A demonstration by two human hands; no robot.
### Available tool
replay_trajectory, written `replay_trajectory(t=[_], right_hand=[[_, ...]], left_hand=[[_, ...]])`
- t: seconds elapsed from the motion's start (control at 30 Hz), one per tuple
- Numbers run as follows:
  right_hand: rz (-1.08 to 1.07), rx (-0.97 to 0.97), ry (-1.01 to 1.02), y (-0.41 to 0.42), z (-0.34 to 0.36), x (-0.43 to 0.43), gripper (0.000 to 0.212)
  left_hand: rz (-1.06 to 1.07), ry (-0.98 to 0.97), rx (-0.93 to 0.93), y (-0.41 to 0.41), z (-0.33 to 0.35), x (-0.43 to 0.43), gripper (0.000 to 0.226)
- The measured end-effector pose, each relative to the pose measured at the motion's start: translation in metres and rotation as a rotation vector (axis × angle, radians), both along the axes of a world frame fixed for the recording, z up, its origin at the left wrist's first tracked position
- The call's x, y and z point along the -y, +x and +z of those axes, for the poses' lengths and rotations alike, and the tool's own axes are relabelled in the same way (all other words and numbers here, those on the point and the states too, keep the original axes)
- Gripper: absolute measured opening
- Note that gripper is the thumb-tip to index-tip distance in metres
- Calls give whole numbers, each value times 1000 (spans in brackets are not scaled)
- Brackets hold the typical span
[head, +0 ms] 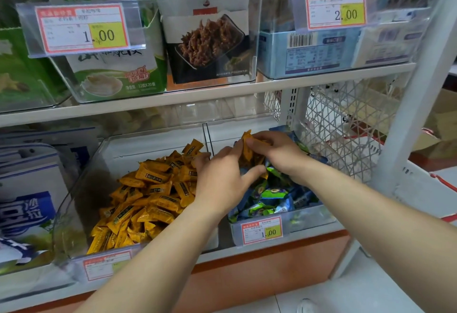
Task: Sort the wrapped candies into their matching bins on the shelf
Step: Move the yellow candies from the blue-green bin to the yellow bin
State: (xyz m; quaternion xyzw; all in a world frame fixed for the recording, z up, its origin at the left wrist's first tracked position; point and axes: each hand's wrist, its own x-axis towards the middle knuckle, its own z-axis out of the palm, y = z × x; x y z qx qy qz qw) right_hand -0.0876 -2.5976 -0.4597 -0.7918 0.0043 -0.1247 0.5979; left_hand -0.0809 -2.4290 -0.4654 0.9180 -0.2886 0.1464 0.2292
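The shelf (173, 99) is white painted metal with flat boards. Its lower board carries two clear, hard plastic bins side by side at the front edge. Both are open at the top and slope down toward the front, probably so that stock slides within reach.

The left bin (81, 189) holds a loose heap of orange candies (148, 189). These are small flat pillow packs in glossy film with crimped, saw-toothed ends. The right bin (309, 216), at the right end of the lower board beside a wire mesh panel (346, 119), holds blue and green candies (272, 196) in the same crinkled film.

Both hands work above the back of the right bin.

- The left hand (220, 181) has its back to the camera. Its fingers and thumb close around the lower part of a small bunch of stray orange candies (248, 149).
- The right hand (279, 151) pinches the top of the same bunch between thumb and fingertips.

The bunch is held clear of the blue and green heap. This suggests that misplaced pieces are being gathered for transfer to the left bin, which touches the right bin along a shared wall.

A red-framed paper price label (262, 229) sits in a clear holder on the front wall of the right bin.
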Motion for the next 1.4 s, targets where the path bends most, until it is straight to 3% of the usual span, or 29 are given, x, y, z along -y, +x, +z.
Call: replay_trajectory(t=[0.1, 0.2, 0.4, 0.6, 0.77, 0.97, 1.07, 1.4], right_hand=[[-22, 7, 45, 0, 1, -1, 12], [-30, -17, 121, 0, 0, -5, 18], [55, -108, 363, -3, 2, -5, 29], [96, -155, 429, -4, 0, -8, 38], [111, -161, 566, -1, 0, -17, 29], [115, -158, 522, 1, 5, -20, 26], [73, -65, 453, 5, 4, -22, 19], [56, 10, 248, 6, 9, -16, 15]], left_hand=[[-6, 84, 62, -2, 1, 0, 93], [15, 100, 139, -2, 3, 1, 98], [-191, -92, 27, 3, 6, -1, 80], [-179, -133, -9, 7, 7, 2, 60], [-187, -226, -81, 16, 8, 4, 46], [-203, -369, -145, 23, 12, 1, 36], [-171, -453, -171, 24, 16, 1, 40], [-124, -513, -164, 21, 23, 9, 40]])
